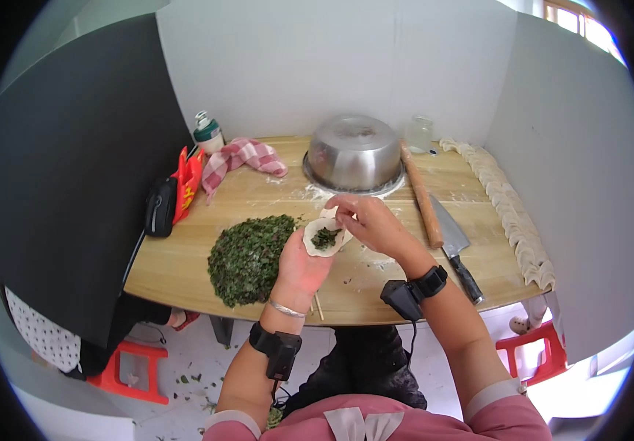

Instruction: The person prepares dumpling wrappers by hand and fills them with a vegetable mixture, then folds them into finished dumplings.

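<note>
Near the middle of the frame we find the wrapper (310,243), lying on the left hand (304,269), which cups it from below; a small mound of greens (324,238) fills its centre. It is nearly round, so we read no clear long axis. The right hand (376,222) reaches in from the right, fingertips bent together at the wrapper's upper right rim; whether they pinch the dough, we cannot tell. The left hand bears it, so that one is nearer.

Beneath, we have a flour-dusted wooden table (177,261). A green heap (249,257) sits just left of the left hand, an upturned bowl (357,156) above centre. The pin (421,195) and cleaver (450,226) slant right of centre; dumplings (506,208) line the right edge. Pale panels (273,66) and a dark panel (74,169) wall the table in.
</note>
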Motion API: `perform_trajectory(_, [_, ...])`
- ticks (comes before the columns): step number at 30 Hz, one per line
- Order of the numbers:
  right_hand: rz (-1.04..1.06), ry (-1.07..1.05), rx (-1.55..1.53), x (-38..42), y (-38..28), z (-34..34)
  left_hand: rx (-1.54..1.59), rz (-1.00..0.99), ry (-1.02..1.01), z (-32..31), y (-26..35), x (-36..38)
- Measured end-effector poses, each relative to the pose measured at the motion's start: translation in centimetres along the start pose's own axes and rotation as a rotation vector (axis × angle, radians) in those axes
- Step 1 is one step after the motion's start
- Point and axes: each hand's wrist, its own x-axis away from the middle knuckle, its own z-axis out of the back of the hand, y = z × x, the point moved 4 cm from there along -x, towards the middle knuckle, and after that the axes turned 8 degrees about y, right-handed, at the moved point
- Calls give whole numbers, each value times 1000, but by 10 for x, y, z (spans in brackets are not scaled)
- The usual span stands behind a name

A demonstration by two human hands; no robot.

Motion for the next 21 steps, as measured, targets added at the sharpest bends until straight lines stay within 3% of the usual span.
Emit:
perform_trajectory(2, [-52,26,1,2,8,12,-38,21,-4,-9,-3,-13])
perform_trajectory(4, [243,58,181,6,6,25,-67,61,20,-16,-10,-30])
perform_trajectory(5, [268,87,162,9,10,28,-85,83,11,-21,-14,-35])
perform_trajectory(8, [212,166,167,17,24,40,-174,170,-1,-32,-26,-49])
perform_trajectory(13, [99,261,59,28,41,45,-138,169,-221,-33,-28,-70])
perform_trajectory(15, [240,303,176,28,36,45,-113,182,-184,-30,-29,-68])
perform_trajectory(21, [321,262,323,33,24,34,-76,111,-128,-33,-23,-58])
